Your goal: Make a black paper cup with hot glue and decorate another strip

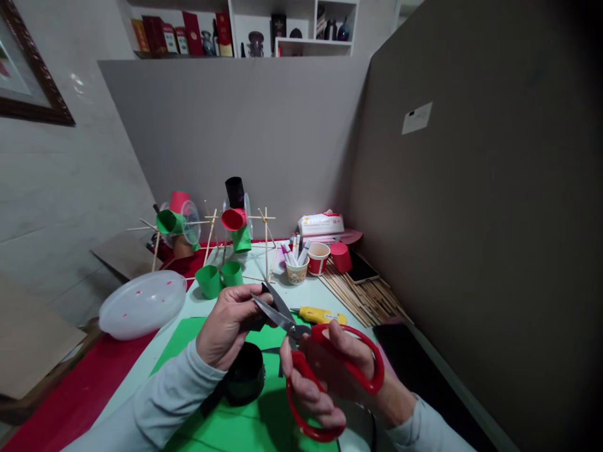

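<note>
My left hand (pixel 228 320) pinches a small black piece (pixel 258 323), which looks like paper and is partly hidden by the fingers. In my right hand (pixel 351 351) is a pair of scissors (pixel 296 333) with red handles. Its blades are spread, their tips at the black piece by my left fingertips; whether they touch it I cannot tell. Below the left wrist a round, hollow black piece (pixel 245 375) sits on a green sheet (pixel 277 411). Narrow black scraps (pixel 272 351) lie beside it.
Beyond the hands are green paper cups (pixel 208 282), a yellow glue gun-like tool (pixel 323 315), a cup of markers (pixel 297 271) and wooden sticks (pixel 358 292). Two stick frames with coloured cups (pixel 234 219) stand behind. A translucent lid (pixel 141 304) lies left; a grey partition (pixel 471 220) rises right.
</note>
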The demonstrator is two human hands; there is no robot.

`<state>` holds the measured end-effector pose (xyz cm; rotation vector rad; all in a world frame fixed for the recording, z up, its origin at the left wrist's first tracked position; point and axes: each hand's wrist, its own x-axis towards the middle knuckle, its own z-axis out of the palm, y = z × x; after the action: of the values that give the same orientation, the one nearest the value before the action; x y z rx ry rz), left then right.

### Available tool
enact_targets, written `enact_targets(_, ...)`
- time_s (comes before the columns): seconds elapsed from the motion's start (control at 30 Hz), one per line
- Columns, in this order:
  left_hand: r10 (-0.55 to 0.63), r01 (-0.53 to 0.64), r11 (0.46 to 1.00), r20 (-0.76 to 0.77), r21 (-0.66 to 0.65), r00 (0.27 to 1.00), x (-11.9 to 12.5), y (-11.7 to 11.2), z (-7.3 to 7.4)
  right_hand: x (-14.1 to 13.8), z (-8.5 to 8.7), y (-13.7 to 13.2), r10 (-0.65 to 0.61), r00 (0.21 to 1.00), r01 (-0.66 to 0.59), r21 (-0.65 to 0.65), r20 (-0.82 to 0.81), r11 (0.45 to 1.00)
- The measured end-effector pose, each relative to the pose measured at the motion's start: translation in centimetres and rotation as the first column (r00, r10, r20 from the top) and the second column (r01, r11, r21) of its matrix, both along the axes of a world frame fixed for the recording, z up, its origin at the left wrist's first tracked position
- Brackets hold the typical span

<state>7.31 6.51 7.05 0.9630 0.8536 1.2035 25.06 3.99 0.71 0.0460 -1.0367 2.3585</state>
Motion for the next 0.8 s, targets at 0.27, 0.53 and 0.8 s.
enact_targets(0.27,0.051,-0.049,0.996,-0.025,0.076,0.998,-3.8,2.7,1.2,1.3,0.9,0.0,0.054,0.995,-0.048,0.066,-0.088,0.997)
enact_targets(0.53,-0.060,0.067,0.996,-0.104,0.060,0.993,-5.4,2.1,1.0,2.4,1.4,1.1,-0.168,0.986,0.167,0.086,-0.002,0.982)
enact_targets(0.8,-0.195,0.200,0.980,-0.185,0.012,0.963,-4.4,-2.0,1.3,3.0,1.8,2.1,-0.349,0.937,0.346,0.103,0.009,0.933)
